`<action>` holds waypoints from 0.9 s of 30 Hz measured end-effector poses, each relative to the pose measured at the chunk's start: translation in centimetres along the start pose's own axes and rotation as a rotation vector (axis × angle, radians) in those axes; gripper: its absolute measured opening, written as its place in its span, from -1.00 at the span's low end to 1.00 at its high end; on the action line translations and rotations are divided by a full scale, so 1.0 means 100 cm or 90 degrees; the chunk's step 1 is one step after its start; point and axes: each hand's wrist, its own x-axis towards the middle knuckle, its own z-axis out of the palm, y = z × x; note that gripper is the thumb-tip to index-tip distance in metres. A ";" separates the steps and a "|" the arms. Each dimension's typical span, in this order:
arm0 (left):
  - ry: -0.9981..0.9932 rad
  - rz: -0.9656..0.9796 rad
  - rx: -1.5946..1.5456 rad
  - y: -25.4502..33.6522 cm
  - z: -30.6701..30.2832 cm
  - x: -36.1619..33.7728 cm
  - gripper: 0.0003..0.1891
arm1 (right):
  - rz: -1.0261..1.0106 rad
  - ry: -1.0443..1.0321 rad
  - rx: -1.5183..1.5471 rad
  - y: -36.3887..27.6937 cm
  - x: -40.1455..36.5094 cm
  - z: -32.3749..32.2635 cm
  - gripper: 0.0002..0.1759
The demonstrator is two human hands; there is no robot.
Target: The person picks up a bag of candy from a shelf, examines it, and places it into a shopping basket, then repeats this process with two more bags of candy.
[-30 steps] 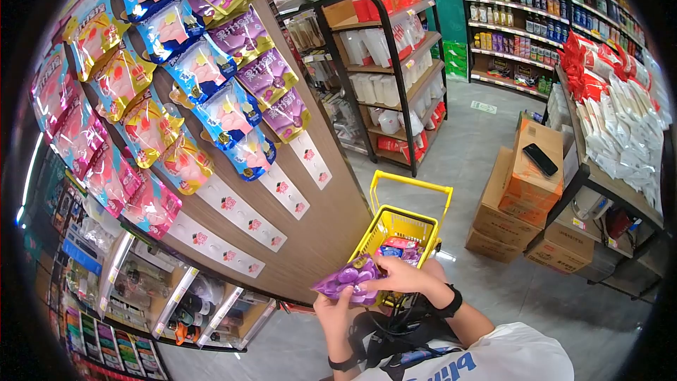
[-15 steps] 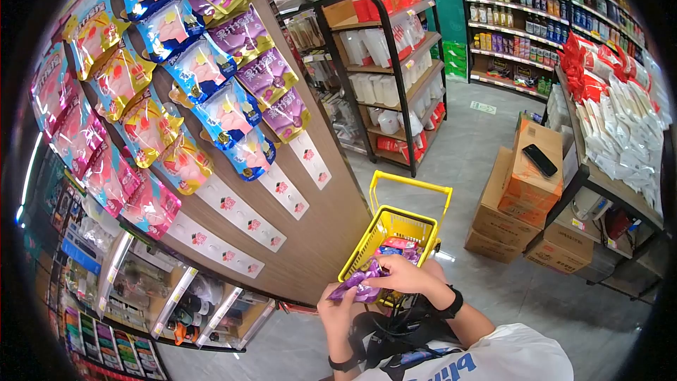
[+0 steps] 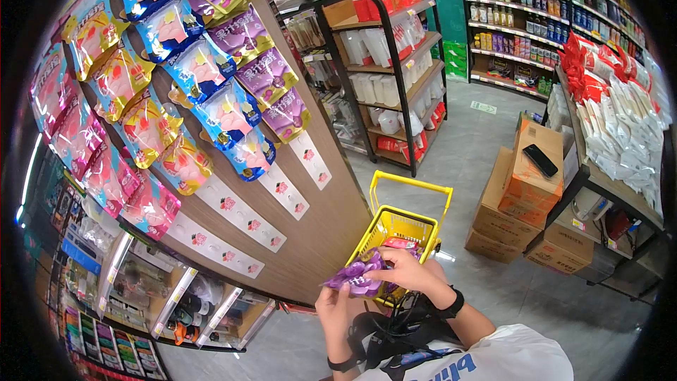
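Head cam view: both hands are on the purple snack bag (image 3: 361,273), so neither one's free right now. Left hand (image 3: 334,308) has the lower edge pinched, thumb up on the front, and the right hand (image 3: 403,270) has the other side gripped near the top. Bag's being held over the near end of the yellow basket (image 3: 381,228), not down inside it.

Compared with half a second ago, the bag has come up a bit and opened out flatter, where it looked more bunched and tilted before. It also covers more of the basket now, so the blue packaging I could see in there earlier is mostly hidden, though a red-pink packet (image 3: 400,243) still shows.

Rest of the scene hasn't budged: hanging snack bags (image 3: 204,70) on the wood-look panel (image 3: 324,201), black phone (image 3: 540,160) lying on the stacked cardboard boxes (image 3: 530,194).
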 end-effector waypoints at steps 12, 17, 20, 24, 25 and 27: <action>-0.012 0.002 -0.078 0.002 -0.003 0.002 -0.77 | 0.002 -0.026 -0.101 0.021 0.002 0.000 -0.63; -0.111 -0.033 -0.098 -0.002 0.000 0.003 -0.65 | 0.013 0.019 -0.043 0.019 0.003 -0.001 -0.70; -0.160 -0.076 0.018 -0.018 -0.003 0.002 -0.61 | 0.010 0.027 0.056 0.013 0.003 0.001 -0.72; -0.117 -0.078 0.045 -0.008 0.003 0.001 -0.69 | 0.020 -0.009 0.064 0.011 0.002 -0.002 -0.63; -0.108 -0.073 0.070 -0.005 0.003 0.001 -0.72 | 0.032 -0.027 0.071 0.012 0.003 -0.002 -0.58; -0.090 -0.062 0.118 0.004 0.002 0.000 -0.77 | 0.033 -0.059 0.050 0.005 0.001 -0.004 -0.53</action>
